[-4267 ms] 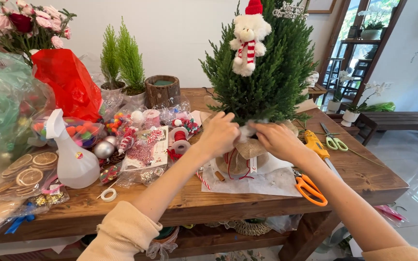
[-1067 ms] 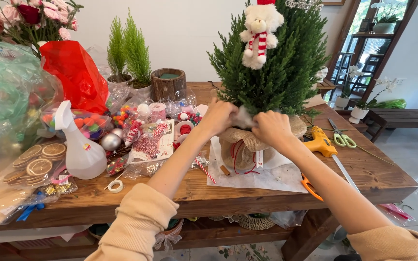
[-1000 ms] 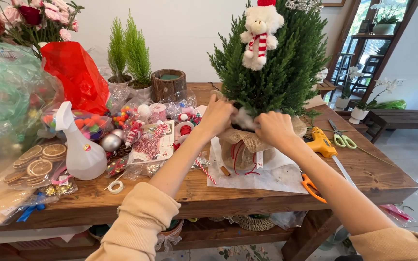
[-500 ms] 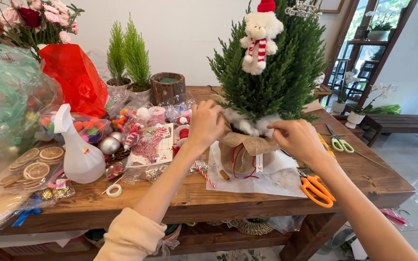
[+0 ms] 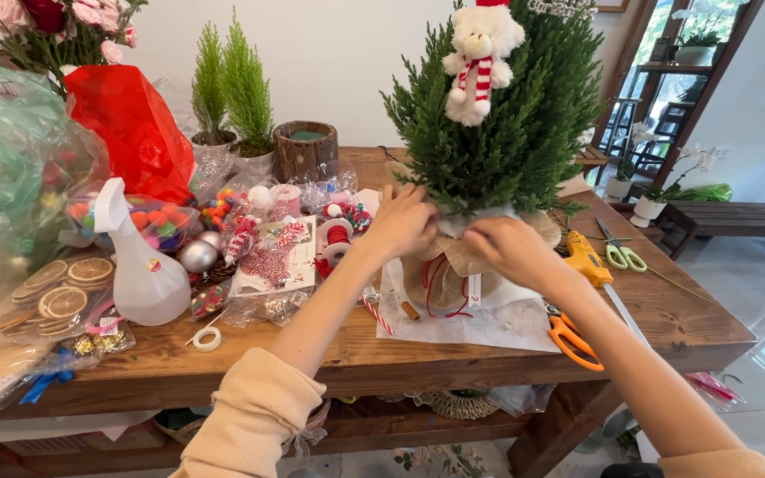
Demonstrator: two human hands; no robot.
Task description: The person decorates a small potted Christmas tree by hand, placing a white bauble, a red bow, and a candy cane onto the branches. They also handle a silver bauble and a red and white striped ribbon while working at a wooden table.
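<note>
A small green conifer [image 5: 506,133] stands on the wooden table [image 5: 683,323] with a white teddy bear [image 5: 482,57] in a red scarf hung near its top. Its pot is wrapped in burlap [image 5: 453,265] with white paper at the collar and a loose red string [image 5: 433,283] around it. My left hand [image 5: 405,221] grips the wrap at the collar's left side. My right hand [image 5: 511,248] pinches the wrap at the front right, close to the left hand. A white paper sheet [image 5: 489,326] lies under the pot.
A white spray bottle [image 5: 139,274], packs of ornaments [image 5: 267,257], dried orange slices [image 5: 64,288] and a tape roll [image 5: 207,339] crowd the left. Orange scissors [image 5: 568,336], a yellow tool [image 5: 586,257] and green scissors [image 5: 622,257] lie right. Two small conifers [image 5: 232,88] and a red bag [image 5: 130,133] stand behind.
My right hand, held out to the right of the pot half a second ago, has come back to the collar beside my left hand, which stayed at the pot.
</note>
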